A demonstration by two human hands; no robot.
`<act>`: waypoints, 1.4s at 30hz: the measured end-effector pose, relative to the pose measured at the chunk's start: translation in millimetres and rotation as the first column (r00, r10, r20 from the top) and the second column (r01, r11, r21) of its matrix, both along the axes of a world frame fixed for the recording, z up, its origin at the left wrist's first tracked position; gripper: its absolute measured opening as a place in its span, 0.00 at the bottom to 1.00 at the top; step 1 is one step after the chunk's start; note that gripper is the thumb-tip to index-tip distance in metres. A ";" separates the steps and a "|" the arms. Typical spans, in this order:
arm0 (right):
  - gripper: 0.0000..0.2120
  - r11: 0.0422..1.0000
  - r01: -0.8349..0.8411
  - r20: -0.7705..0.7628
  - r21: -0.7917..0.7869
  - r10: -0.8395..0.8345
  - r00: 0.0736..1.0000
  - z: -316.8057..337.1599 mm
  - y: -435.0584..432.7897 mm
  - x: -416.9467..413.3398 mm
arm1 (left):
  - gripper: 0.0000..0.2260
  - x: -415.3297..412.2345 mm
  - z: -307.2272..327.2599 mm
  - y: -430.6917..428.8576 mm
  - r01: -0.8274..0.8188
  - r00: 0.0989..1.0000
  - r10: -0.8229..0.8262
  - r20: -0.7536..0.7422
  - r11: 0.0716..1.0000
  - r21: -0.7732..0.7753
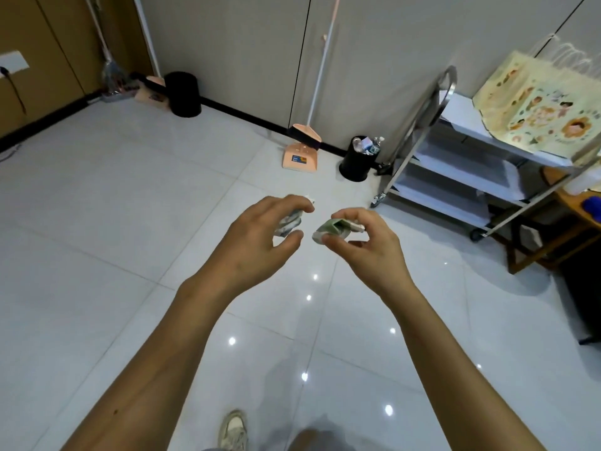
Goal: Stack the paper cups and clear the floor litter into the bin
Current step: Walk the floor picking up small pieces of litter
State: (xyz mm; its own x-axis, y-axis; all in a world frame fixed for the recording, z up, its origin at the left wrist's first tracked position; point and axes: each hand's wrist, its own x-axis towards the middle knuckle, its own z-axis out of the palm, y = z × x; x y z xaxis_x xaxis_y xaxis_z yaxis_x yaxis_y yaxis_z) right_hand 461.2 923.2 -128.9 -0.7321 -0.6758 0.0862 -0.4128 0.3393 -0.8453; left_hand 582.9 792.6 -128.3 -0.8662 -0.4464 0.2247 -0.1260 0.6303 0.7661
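Note:
Both arms reach forward over the white tiled floor. My left hand (260, 234) curls its fingers around a crumpled grey-white piece of litter (289, 224). My right hand (364, 240) pinches a crumpled green and white wrapper (331, 230) between thumb and fingers. The two hands are close together, a small gap between them. A small white scrap (311, 200) lies on the floor just beyond my left fingertips. A black bin (356, 164) filled with rubbish stands ahead by the wall, to the right. No paper cups are visible.
A pink dustpan with broom (300, 154) leans at the wall left of the full bin. A second black bin (182, 94) stands in the far corner. A steel trolley (455, 177) carrying a patterned paper bag (540, 109) stands at right. My shoe (233, 431) shows at the bottom.

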 end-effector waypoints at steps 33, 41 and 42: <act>0.10 0.953 0.303 0.096 0.009 -0.302 0.948 -41.2 -509.4 -725.0 | 0.14 -784.8 -33.5 -536.0 0.306 0.947 -0.303 0.104 0.952 -0.006; 0.11 0.874 0.480 0.046 0.075 -0.484 0.874 -71.1 -511.2 -900.9 | 0.15 -989.1 -64.0 -562.1 0.477 0.863 -0.473 0.177 0.879 0.022; 0.11 0.865 0.496 0.045 0.078 -0.500 0.865 -78.6 -508.8 -925.0 | 0.14 -1016.0 -72.6 -561.0 0.493 0.851 -0.488 0.194 0.870 0.024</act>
